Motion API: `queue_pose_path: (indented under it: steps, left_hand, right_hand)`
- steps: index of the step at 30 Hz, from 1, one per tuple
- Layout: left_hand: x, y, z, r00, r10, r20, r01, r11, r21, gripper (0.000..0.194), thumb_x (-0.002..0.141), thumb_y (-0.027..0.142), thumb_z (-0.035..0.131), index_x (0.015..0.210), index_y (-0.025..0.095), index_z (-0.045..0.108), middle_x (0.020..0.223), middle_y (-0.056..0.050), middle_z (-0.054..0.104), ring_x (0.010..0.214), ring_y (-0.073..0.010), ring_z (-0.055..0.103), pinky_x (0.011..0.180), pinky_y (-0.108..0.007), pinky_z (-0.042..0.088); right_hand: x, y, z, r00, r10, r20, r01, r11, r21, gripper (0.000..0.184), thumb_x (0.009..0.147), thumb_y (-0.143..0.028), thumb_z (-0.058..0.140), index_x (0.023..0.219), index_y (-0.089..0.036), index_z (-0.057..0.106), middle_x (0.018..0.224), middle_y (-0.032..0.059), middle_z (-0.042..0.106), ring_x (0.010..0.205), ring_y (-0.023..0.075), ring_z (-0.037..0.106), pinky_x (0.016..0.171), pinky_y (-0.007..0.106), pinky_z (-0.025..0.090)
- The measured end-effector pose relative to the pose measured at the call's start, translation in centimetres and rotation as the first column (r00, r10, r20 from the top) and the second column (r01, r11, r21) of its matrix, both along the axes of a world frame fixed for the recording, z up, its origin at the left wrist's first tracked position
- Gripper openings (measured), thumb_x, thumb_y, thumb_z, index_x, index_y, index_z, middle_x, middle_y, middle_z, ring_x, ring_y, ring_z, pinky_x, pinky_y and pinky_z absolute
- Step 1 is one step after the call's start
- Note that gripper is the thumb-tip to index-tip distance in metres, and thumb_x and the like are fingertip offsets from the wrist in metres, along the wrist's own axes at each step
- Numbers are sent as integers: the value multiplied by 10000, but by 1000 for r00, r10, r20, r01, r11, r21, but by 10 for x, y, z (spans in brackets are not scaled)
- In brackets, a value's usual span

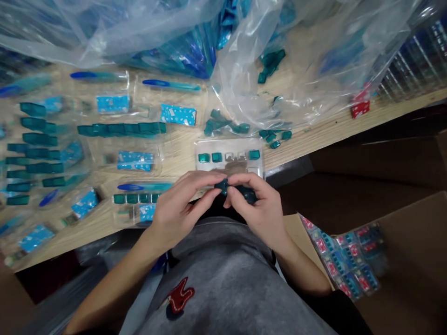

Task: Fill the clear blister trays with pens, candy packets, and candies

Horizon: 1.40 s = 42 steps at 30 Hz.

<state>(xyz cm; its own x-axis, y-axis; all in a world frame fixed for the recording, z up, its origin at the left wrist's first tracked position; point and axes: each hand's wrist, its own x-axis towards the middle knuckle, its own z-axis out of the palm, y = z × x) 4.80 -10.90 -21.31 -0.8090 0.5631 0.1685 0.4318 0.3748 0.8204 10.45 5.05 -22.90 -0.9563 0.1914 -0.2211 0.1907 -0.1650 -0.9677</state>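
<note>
My left hand (190, 197) pinches the end of a small dark teal plastic piece (221, 186) between thumb and forefinger. Close beside it, my right hand (256, 200) is closed with its fingertips on the same piece, and more teal plastic (247, 194) shows inside its grip. Whether the two teal parts are joined, I cannot tell. Just beyond my fingers lies a clear plastic tray (228, 143); teal blocks (204, 158) sit in some of its slots, and two middle slots hold none. My hands partly cover its near side.
Clear trays with blue pens (171, 84) and blue packets (178, 114) fill the left of the table. Teal strips (122, 129) lie among them. Loose teal blocks (275, 144) are right of the tray. Plastic bags (240, 70) cover the back. A cardboard box (405, 228) holds packed trays.
</note>
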Motion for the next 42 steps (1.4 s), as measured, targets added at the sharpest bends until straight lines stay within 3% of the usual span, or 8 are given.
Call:
queue_pose_path:
  steps: [3, 6, 11, 16, 24, 28, 36, 42]
  left_hand:
    - [-1, -1, 2, 994, -51, -99, 49, 999, -24, 287, 925, 108, 602, 1149, 285, 632, 1055, 0, 742, 1015, -164, 706, 890, -325, 592]
    - [1, 0, 1, 985, -120, -124, 115, 992, -51, 280, 919, 105, 613, 1152, 259, 625, 1066, -19, 739, 1005, -161, 702, 881, -316, 584]
    - [-1, 5, -8, 978, -179, -105, 170, 981, -90, 201, 948, 127, 576, 1115, 227, 627, 1041, -34, 741, 968, -153, 701, 850, -300, 573]
    - [-32, 16, -23, 976, -98, -197, 64, 983, -172, 121, 953, 220, 583, 1029, 242, 674, 976, -35, 747, 943, -200, 689, 858, -357, 539]
    - [-70, 26, -42, 929, -333, -161, 260, 898, -355, 188, 961, 358, 564, 1061, 255, 686, 986, -56, 735, 947, -261, 660, 845, -410, 498]
    - [-70, 23, -43, 920, -355, -164, 267, 876, -401, 228, 984, 404, 511, 1066, 266, 673, 998, -43, 728, 954, -232, 660, 846, -372, 509]
    - [-64, 20, -42, 914, -314, -255, 184, 885, -428, 221, 965, 340, 568, 1135, 244, 670, 1103, -71, 719, 1021, -260, 656, 867, -403, 489]
    - [-27, 26, -16, 964, -213, -159, 180, 964, -198, 203, 952, 197, 585, 1152, 206, 620, 1051, -71, 685, 1022, -207, 649, 879, -344, 523]
  right_hand:
    - [0, -2, -2, 1000, -25, -7, 26, 995, 100, 32, 845, -244, 623, 853, -220, 642, 585, -62, 579, 505, 87, 546, 557, 229, 481]
    - [-1, -3, -9, 990, 53, 131, -28, 981, -190, 106, 854, -304, 613, 825, -202, 604, 477, -90, 515, 403, 66, 473, 456, 194, 400]
    - [1, -1, -26, 954, 107, 281, 72, 826, -559, 216, 805, -373, 689, 824, -173, 611, 551, -68, 576, 371, 34, 457, 374, 147, 259]
    - [8, 13, -34, 970, -79, 231, 181, 868, -462, 218, 850, -391, 701, 885, -181, 654, 709, -44, 626, 448, 28, 518, 401, 142, 305]
    - [14, 28, -44, 985, -110, 135, 147, 941, -304, 171, 862, -268, 682, 1015, -210, 629, 882, -16, 650, 621, 56, 602, 501, 161, 439]
    - [13, 27, -48, 997, -40, 66, 58, 955, -290, 223, 856, -152, 631, 1067, -212, 593, 1050, 19, 679, 767, 86, 662, 704, 222, 561]
    - [9, 20, -52, 991, -109, 79, 133, 869, -477, 210, 889, -324, 714, 1033, -213, 610, 1024, 19, 736, 867, 145, 749, 784, 272, 641]
    - [7, 17, -38, 977, -206, 48, 206, 879, -430, 203, 787, -269, 820, 960, -229, 721, 893, -37, 744, 745, 91, 740, 745, 194, 629]
